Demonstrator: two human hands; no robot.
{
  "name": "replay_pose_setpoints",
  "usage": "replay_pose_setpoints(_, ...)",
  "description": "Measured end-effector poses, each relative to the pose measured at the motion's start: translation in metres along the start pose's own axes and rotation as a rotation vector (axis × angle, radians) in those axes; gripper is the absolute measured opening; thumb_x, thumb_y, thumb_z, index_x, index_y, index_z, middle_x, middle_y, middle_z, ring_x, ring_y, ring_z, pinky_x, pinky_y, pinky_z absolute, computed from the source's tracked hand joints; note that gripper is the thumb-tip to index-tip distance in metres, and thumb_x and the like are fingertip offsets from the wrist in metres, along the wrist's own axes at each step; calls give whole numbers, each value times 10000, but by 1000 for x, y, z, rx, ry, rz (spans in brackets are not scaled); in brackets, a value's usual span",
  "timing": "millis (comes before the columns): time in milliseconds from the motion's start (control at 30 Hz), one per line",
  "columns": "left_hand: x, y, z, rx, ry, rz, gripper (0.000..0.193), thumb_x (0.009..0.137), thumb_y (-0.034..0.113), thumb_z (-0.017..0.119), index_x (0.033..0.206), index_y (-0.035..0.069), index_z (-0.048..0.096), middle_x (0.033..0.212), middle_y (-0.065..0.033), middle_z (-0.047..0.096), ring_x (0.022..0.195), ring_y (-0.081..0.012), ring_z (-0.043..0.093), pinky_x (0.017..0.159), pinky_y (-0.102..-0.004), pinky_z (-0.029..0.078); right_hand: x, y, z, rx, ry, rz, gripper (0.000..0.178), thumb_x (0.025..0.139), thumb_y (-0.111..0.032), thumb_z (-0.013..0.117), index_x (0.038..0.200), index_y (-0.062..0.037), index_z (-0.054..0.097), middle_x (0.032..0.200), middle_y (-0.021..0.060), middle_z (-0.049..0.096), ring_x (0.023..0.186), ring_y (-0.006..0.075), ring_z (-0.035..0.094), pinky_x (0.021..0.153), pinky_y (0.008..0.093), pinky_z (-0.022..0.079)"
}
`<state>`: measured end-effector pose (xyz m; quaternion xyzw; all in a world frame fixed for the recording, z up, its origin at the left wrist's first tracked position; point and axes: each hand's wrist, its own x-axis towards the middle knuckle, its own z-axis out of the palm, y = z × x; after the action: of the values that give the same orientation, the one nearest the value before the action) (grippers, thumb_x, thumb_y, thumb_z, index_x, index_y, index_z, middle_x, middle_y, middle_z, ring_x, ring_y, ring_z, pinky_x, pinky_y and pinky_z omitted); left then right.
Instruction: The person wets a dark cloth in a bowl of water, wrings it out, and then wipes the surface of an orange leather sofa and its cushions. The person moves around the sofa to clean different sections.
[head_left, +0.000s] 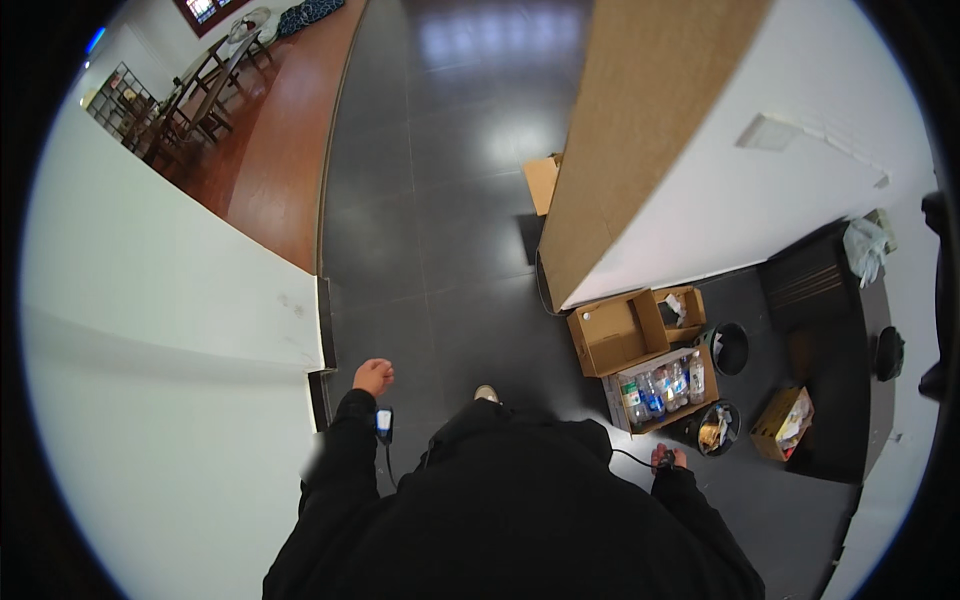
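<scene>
My left hand (374, 377) hangs beside the white wall's corner, its fingers curled into a loose fist with nothing visible in them. A small device with a lit screen (384, 421) is strapped at that wrist, and a cable runs down from it. Out to the right, my right hand (662, 455) is small in view, its fingers curled and no held thing showing. A black strapped device (668, 461) with a cable partly covers it. Closest to this hand are a black bin (738, 436) with rubbish inside and a cardboard box (622, 405) of plastic bottles.
An open cardboard box (612, 337), a smaller box (690, 317) and another black bin (731, 349) stand by the pillar (640, 130). A box of waste (783, 424) is near the black desk (830, 350). Dark floor tiles (440, 240) run ahead, beside a raised wooden floor (280, 160).
</scene>
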<state>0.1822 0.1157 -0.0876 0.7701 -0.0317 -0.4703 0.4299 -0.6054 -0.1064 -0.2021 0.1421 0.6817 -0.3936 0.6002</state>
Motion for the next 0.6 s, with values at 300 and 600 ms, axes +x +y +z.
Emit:
replay_pose_setpoints(300,-17,-76,-72,-213,108,-88,281,959,337,595,1171,151,592,923,16,684,769,-121,668,567,-286,483,-8,21,222,-254,-228,-132,355,1006,-269,431,1313,-91,429,1161,140,584,941,297,640,672,461,540)
replay_pose_setpoints(600,10,-43,-106,-161,307,-251,264,974,279,563,1187,125,587,909,-8,666,731,-126,653,524,-284,489,30,80,357,-475,-293,216,360,1001,-357,420,1076,-16,507,923,139,615,755,290,603,677,485,522)
